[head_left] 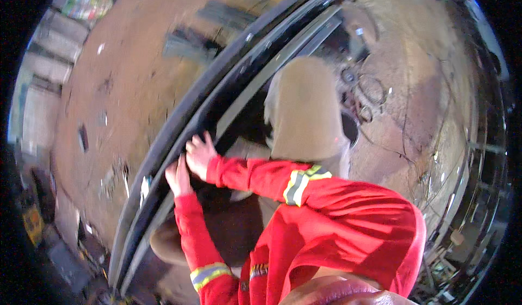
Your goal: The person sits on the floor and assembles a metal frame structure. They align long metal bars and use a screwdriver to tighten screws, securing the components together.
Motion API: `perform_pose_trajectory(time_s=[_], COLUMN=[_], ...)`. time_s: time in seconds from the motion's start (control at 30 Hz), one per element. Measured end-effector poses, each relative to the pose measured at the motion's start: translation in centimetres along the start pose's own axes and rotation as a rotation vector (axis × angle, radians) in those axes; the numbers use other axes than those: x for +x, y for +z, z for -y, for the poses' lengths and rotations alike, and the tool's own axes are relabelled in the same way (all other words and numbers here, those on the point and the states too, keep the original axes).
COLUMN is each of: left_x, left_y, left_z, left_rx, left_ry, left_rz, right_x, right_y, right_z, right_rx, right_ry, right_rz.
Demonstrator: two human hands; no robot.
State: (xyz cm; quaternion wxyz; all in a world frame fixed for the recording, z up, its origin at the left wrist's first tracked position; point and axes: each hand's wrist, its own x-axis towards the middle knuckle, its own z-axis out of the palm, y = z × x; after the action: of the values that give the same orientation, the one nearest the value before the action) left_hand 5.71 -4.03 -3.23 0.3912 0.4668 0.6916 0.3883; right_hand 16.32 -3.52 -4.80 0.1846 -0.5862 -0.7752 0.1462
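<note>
A long, dark metal beam (202, 121) runs diagonally from the lower left to the far right, with parallel rails along its length. My left hand (178, 178) is closed on its near side, fingertips pointing away from me. Just beyond it and to the right, my right hand (200, 157) curls over the same edge, one finger raised. The two hands nearly touch. Whatever lies under the fingers is hidden. Both arms wear red sleeves with reflective bands (298, 188).
My bent knee in brown trousers (304, 109) rises right of the beam. Dark flat pieces (190, 45) lie on the brown floor (128, 60) beyond it. Looped cable (373, 90) and a dark round container (350, 128) sit right of the knee. Pale blocks (41, 114) line the left side.
</note>
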Motion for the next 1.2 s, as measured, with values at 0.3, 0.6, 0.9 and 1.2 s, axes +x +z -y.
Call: perform_pose_trajectory(time_s=[0.3, 0.6, 0.9, 1.2], left_x=[1.2, 1.2, 2.2, 1.6], left_y=[-0.1, -1.0, 0.9, -0.8], left_z=[4.7, 3.0, 4.5, 4.5], left_rx=[0.375, 0.045, -0.308, -0.066], left_ry=[0.036, -0.015, 0.038, 0.03], left_rz=[-0.347, -0.002, -0.389, -0.249], right_x=[-0.2, 0.1, 0.0, 0.1], right_y=[-0.3, 1.8, 1.2, 1.3], right_z=[-0.1, -1.0, 0.0, 0.3], right_rx=[0.041, 0.109, -0.041, 0.08], right_ry=[-0.021, -0.039, -0.065, 0.011], right_rz=[-0.103, 0.016, -0.057, -0.027])
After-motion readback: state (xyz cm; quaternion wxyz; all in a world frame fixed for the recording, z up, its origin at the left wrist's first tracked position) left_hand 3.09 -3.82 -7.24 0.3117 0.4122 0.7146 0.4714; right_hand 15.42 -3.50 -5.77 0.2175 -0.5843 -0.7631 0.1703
